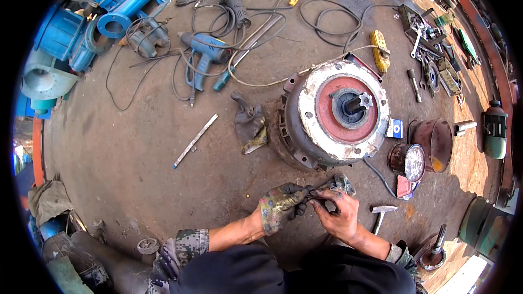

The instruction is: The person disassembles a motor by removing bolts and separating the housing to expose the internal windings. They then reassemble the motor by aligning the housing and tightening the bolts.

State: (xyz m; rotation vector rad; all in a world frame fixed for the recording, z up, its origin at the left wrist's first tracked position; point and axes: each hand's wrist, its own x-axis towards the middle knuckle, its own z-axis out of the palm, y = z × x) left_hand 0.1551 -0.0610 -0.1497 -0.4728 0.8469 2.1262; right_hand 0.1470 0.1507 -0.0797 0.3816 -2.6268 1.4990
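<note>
The left hand (280, 205) wears its glove; the right hand (339, 216) (bare) pinches the other glove (338, 184), not yet on

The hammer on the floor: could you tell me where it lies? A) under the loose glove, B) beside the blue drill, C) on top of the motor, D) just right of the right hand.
D: the hammer lies on the floor just right of the right hand, below the motor.
</note>
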